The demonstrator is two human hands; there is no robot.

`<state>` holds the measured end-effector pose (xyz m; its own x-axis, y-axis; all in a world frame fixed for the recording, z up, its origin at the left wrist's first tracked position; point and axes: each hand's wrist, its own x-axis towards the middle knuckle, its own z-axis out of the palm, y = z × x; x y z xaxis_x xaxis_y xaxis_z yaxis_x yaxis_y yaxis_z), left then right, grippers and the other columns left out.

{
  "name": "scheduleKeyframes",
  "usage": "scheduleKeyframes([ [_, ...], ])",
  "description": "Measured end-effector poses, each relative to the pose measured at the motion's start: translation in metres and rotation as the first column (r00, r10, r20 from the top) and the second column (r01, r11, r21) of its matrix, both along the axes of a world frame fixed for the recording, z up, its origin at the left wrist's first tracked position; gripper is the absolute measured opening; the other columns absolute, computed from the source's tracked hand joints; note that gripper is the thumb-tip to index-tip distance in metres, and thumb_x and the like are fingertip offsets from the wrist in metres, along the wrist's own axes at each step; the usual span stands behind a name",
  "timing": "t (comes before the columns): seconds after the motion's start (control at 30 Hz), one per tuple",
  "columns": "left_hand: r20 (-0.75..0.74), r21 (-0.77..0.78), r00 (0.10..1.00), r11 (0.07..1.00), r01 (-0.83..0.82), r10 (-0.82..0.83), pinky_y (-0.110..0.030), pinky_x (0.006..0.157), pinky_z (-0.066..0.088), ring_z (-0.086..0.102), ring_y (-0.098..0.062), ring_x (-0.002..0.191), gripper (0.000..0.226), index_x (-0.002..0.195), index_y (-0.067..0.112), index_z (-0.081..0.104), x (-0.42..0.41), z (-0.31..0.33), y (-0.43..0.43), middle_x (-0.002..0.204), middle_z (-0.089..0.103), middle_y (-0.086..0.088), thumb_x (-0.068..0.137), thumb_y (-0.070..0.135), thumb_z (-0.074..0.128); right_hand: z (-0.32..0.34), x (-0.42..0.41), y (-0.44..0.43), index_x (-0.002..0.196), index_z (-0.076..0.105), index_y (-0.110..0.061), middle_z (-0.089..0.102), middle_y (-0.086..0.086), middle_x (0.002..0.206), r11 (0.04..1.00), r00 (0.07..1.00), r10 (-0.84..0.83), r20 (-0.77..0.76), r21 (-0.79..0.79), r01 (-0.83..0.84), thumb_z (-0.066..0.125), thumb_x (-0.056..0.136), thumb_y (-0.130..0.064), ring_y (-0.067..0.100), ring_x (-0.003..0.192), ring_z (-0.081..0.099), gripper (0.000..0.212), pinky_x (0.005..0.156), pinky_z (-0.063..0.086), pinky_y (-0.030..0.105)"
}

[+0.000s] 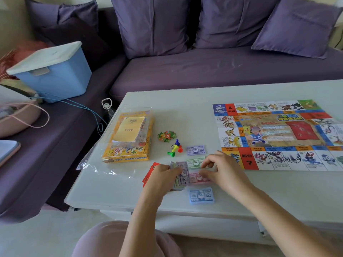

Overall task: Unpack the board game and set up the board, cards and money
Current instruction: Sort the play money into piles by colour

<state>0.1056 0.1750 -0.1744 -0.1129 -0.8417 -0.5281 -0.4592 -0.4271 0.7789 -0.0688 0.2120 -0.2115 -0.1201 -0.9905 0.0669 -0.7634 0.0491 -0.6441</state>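
A: Entry: money wad (pixel 182 175), where is it?
B: Held in the left hand (pixel 163 175), near edge. Pink pile (pixel 196 178) lies just right of it, lengthwise left-right. Right hand (pixel 220 169) is nearer, fingers curled onto it, pinch unclear.

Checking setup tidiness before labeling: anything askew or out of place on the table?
Minor only: the green pawn lies on its side, and the clear plastic wrapper overhangs the table at its left edge. Nothing looks damaged.
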Motion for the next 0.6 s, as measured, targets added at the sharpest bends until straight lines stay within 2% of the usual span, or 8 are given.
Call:
scheduleKeyframes([
  [0.1,-0.009,-0.003,1.000,1.000,-0.009,0.009,-0.013,0.036,0.037,0.064,-0.014,0.057,0.018,0.081,0.009,0.064,0.001,0.000,-0.001,0.074,0.068,-0.007,0.091,0.023,0.060,0.007,-0.004,0.001,0.100,0.067,-0.026,0.043,-0.018,0.086,0.993,0.989,0.110,-0.095,0.061,-0.105,0.075,0.081,-0.027,-0.007,0.069,0.043,0.020,0.064,0.037,0.012],
  [0.2,-0.013,-0.002,1.000,1.000,-0.012,0.012,-0.013,0.037,0.038,0.065,-0.013,0.058,0.017,0.083,0.009,0.064,0.001,-0.001,-0.001,0.075,0.069,-0.007,0.091,0.024,0.061,0.011,-0.008,-0.002,0.108,0.065,-0.028,0.045,-0.014,0.094,0.976,0.967,0.193,-0.167,0.134,-0.172,0.074,0.081,-0.030,0.003,0.084,0.052,0.029,0.071,0.042,0.019],
  [0.27,-0.024,0.000,1.000,1.000,-0.014,0.014,-0.013,0.036,0.038,0.064,-0.012,0.056,0.017,0.082,0.009,0.064,0.001,-0.001,-0.001,0.074,0.069,-0.007,0.091,0.023,0.061,0.014,-0.007,-0.004,0.110,0.065,-0.029,0.048,-0.013,0.098,0.965,0.952,0.234,-0.198,0.168,-0.202,0.075,0.080,-0.034,0.007,0.087,0.054,0.032,0.075,0.046,0.024],
  [0.43,-0.068,0.011,0.997,1.000,-0.027,0.028,-0.015,0.041,0.042,0.070,-0.020,0.067,0.016,0.080,0.008,0.065,0.000,-0.004,-0.002,0.082,0.073,-0.013,0.090,0.021,0.062,0.020,-0.002,-0.011,0.106,0.064,-0.027,0.051,-0.010,0.100,0.938,0.914,0.319,-0.252,0.224,-0.266,0.075,0.076,-0.044,0.008,0.087,0.053,0.036,0.069,0.041,0.024],
  [0.6,-0.093,0.030,0.995,0.999,-0.025,0.028,-0.019,0.047,0.048,0.070,-0.019,0.067,0.016,0.081,0.007,0.065,0.000,-0.006,-0.003,0.084,0.073,-0.014,0.090,0.020,0.063,0.018,0.003,-0.014,0.109,0.062,-0.024,0.055,-0.008,0.108,0.942,0.889,0.322,-0.325,0.202,-0.267,0.071,0.083,-0.023,0.012,0.099,0.057,0.028,0.073,0.041,0.025],
])
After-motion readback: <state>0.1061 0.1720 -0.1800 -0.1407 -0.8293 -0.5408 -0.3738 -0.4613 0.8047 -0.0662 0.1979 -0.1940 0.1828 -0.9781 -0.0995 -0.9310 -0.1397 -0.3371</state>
